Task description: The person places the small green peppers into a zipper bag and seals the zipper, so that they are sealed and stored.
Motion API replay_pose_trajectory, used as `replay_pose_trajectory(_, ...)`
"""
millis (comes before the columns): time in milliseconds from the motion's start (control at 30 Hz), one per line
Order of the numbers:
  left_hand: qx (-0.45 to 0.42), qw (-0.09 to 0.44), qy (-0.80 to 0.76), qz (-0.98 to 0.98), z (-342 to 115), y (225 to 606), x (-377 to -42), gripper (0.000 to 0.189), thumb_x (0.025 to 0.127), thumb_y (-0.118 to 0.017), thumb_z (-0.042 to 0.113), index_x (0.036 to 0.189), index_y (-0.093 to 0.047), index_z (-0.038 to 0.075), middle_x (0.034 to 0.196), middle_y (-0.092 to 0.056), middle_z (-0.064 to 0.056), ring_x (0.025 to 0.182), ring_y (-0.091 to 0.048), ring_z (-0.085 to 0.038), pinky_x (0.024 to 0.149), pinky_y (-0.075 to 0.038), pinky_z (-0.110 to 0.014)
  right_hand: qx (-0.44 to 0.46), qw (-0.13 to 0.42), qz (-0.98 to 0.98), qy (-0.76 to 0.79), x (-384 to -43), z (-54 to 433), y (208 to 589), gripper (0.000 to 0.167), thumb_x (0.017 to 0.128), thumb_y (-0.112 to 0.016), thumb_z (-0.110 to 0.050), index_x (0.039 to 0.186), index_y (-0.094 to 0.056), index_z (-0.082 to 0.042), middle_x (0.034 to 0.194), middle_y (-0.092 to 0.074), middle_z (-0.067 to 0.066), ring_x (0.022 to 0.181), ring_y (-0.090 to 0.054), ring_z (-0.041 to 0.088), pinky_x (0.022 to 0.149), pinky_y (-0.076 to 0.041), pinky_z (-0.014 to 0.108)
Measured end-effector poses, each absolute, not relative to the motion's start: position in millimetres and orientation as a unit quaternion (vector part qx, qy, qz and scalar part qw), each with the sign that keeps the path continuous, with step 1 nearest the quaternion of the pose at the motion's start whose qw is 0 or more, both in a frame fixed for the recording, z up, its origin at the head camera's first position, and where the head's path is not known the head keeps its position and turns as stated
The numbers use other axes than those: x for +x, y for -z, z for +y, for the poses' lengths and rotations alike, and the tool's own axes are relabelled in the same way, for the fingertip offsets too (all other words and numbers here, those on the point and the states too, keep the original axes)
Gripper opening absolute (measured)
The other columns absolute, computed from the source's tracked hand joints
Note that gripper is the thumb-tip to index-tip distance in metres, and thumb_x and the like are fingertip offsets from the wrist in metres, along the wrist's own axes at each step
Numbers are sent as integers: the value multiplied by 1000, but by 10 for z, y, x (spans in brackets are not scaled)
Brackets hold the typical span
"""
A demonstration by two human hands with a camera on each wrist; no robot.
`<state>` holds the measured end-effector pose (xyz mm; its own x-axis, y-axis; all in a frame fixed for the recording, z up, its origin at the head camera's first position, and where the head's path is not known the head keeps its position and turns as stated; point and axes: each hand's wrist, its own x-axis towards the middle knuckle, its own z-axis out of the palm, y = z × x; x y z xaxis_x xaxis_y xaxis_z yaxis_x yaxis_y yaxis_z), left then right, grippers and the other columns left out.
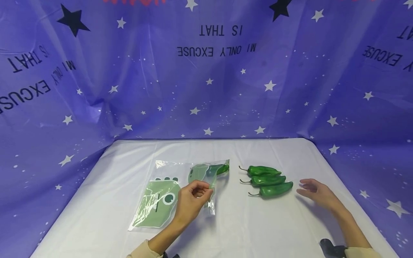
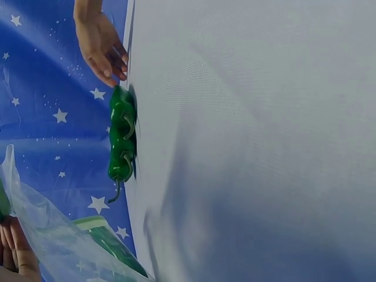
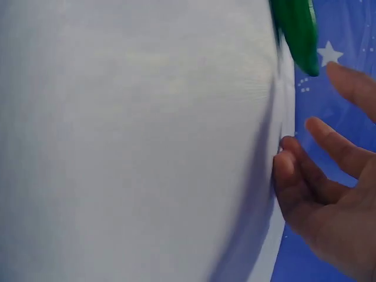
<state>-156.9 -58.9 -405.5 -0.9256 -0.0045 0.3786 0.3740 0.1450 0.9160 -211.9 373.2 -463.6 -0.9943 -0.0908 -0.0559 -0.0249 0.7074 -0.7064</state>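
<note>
My left hand (image 1: 191, 201) pinches the edge of a clear plastic bag (image 1: 158, 211) printed with a green cartoon face, holding that side up off the table. Inside the bag, toward its far right corner, lies a green chili pepper (image 1: 222, 169), partly covered by the print. Three more green chili peppers sit side by side to the right: a far one (image 1: 264, 171), a middle one (image 1: 268, 180) and a near one (image 1: 276, 190), stems pointing left. Just right of their tips is my right hand (image 1: 319, 194), fingers loosely bent and holding nothing; the right wrist view shows a pepper tip (image 3: 301, 41) beyond the fingers.
A white cloth covers the table (image 1: 245, 229). Behind and on both sides hangs a purple-blue sheet (image 1: 206, 107) with stars and lettering, meeting the table's back edge. A dark strap (image 1: 330, 248) shows at the right wrist, by a beige sleeve.
</note>
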Motion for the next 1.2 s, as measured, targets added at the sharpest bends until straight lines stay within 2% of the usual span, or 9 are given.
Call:
replay_pose_trajectory(200,-125,143,646,-739,-591,4073,-1571,11,76,-73,-9,84,-66,-6,74,-65,-13,64,-61,-16,59,-54,-24,-64,36,902,425,-2197,3672,4741,48,92,-63,-27,128,-51,4,116,-60,25,99,-62,27,74,-51,25)
replay_pose_trajectory(400,-116,132,652,-737,-590,4085,-1561,11,77,-72,-9,85,-66,-7,75,-65,-13,64,-61,-16,59,-54,-23,-66,40,895,439,-2244,3603,4778,48,91,-64,-25,127,-53,4,111,-64,20,92,-61,10,77,-48,22)
replay_pose_trajectory(567,-108,132,651,-739,-581,4086,-1560,10,77,-73,-8,85,-66,-5,74,-64,-12,64,-60,-15,59,-53,-22,-35,52,877,477,-2271,3568,4780,51,92,-64,-30,127,-53,4,113,-64,20,95,-63,12,79,-49,21)
replay_pose_trajectory(767,-85,109,666,-733,-562,4077,-1544,10,78,-72,-7,86,-66,-6,75,-64,-14,63,-59,-14,57,-51,-18,-15,61,847,527,-2276,3548,4800,48,91,-66,-25,123,-53,9,108,-66,18,92,-65,10,79,-50,19)
replay_pose_trajectory(1000,-68,102,663,-739,-548,4059,-1528,8,81,-71,-4,87,-66,-5,77,-65,-13,66,-61,-15,59,-51,-17,-24,86,816,571,-2218,3566,4780,48,91,-66,-20,122,-50,13,106,-66,15,94,-66,16,82,-51,22)
replay_pose_trajectory(1200,-70,114,646,-751,-526,4040,-1503,6,81,-70,-4,85,-66,-4,75,-63,-11,64,-58,-14,57,-49,-16,-26,72,801,593,-2217,3464,4591,47,90,-66,-23,121,-53,10,102,-69,4,94,-65,11,83,-52,23)
